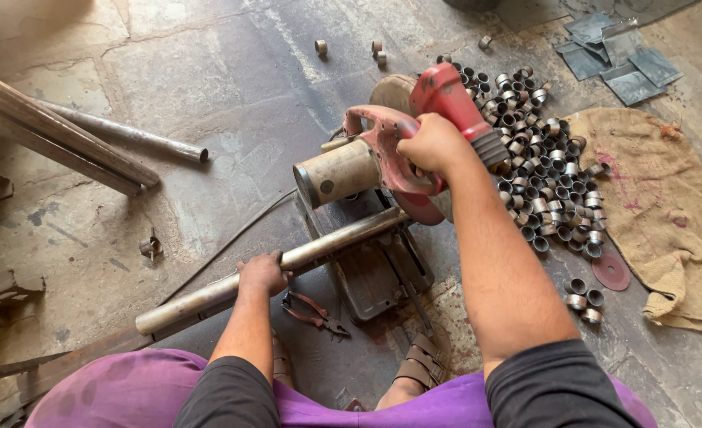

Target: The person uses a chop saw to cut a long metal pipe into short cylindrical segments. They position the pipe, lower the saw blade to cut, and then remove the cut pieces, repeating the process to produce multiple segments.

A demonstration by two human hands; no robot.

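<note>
Right hand (pixel 436 144) clenched on the red handle of the chop saw (pixel 382 162), which stands on the concrete floor (pixel 232 87). Left hand (pixel 262 273) — fingers wrapped around the steel pipe (pixel 287 265) lying across the saw's base. Cut rings (pixel 545 186) lie heaped to the right, beside burlap sacking (pixel 668 214); pliers (pixel 313 311) lie near the left wrist.

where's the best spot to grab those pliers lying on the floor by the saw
Judging by their pose, take the pliers by the two handles, which spread toward the left hand, coming from above and closing them together. They lie flat beside the saw base, below the pipe, with the pointed jaw end aimed toward the sandalled foot, so the handle end gives the broader, safer grip.
</note>
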